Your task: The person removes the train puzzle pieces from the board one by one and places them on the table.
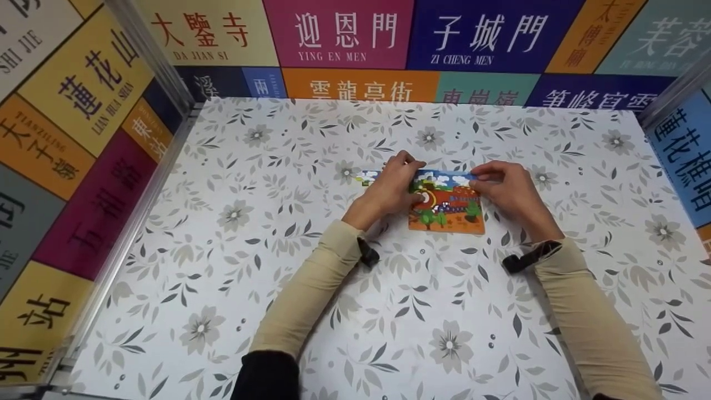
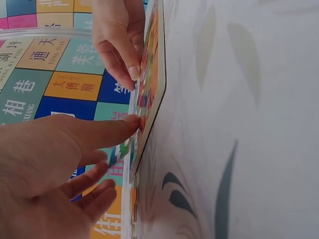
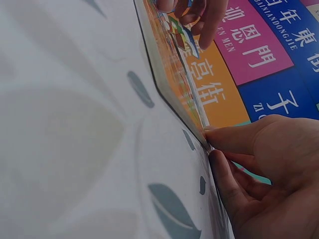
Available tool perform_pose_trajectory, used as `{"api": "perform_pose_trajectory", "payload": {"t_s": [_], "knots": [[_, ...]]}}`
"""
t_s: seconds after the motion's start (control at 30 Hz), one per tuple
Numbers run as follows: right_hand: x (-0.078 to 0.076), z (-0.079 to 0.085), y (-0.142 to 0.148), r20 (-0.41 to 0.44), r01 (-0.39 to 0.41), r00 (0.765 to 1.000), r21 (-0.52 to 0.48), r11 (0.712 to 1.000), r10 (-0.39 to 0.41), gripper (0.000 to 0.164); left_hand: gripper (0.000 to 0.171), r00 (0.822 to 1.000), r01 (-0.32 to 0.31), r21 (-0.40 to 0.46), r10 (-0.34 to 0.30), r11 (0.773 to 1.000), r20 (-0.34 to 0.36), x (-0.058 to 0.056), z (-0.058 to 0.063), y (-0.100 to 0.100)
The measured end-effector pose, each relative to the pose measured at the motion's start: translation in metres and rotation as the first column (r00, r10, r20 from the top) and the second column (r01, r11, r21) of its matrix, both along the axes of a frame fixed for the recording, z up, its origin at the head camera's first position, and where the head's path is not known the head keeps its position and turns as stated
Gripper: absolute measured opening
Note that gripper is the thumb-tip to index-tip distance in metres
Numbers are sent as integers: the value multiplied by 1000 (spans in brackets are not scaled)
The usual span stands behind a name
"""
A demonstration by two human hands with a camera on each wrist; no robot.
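Observation:
A flat picture board (image 1: 447, 208) with a cartoon red train, clouds and green bushes lies on the patterned tabletop. My left hand (image 1: 391, 180) is at its left side, the thumb touching the printed face. A smaller picture piece (image 2: 118, 151) with sky and greenery tilts up at the curled fingers of that hand; its left end sticks out past the hand in the head view, the rest hidden. At the board's upper right, my right hand (image 1: 506, 183) pinches the edge between thumb (image 3: 229, 137) and fingers.
The white tabletop (image 1: 222, 278) has a grey leaf and flower print. Upright panels (image 1: 344, 36) with coloured blocks and Chinese lettering stand behind and at both sides. A metal rail (image 1: 125, 222) runs along the left edge.

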State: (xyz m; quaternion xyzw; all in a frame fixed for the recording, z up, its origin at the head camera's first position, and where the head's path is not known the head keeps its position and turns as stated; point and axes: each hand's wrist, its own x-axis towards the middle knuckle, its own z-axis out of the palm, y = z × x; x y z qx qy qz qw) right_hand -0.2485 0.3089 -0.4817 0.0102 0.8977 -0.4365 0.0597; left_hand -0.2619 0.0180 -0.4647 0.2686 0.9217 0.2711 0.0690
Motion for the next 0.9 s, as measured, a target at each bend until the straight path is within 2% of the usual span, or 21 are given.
{"api": "perform_pose_trajectory", "payload": {"t_s": [0.17, 0.4, 0.53, 0.73, 0.9], "knots": [[0, 0, 1, 0, 3, 1000, 1, 1000, -3, 36, 64, 999, 14, 55, -15, 998, 29, -4, -2, -1], [0, 0, -1, -1, 10, 1000, 12, 1000, -10, 34, 54, 999, 30, 132, -29, 991, -13, -9, -8, -5], [-1, 2, -2, 13, 14, 1000, 9, 1000, -14, 35, 53, 1000, 23, 144, -25, 989, 9, -10, -8, -6], [-1, 1, -1, 19, 7, 1000, 3, 1000, -7, 36, 55, 1000, 28, 134, -29, 991, 9, -12, -9, -5], [-1, 1, -1, 13, 2, 1000, -2, 1000, -2, 36, 66, 998, 49, 43, -46, 998, -49, -12, -11, -4]]}}
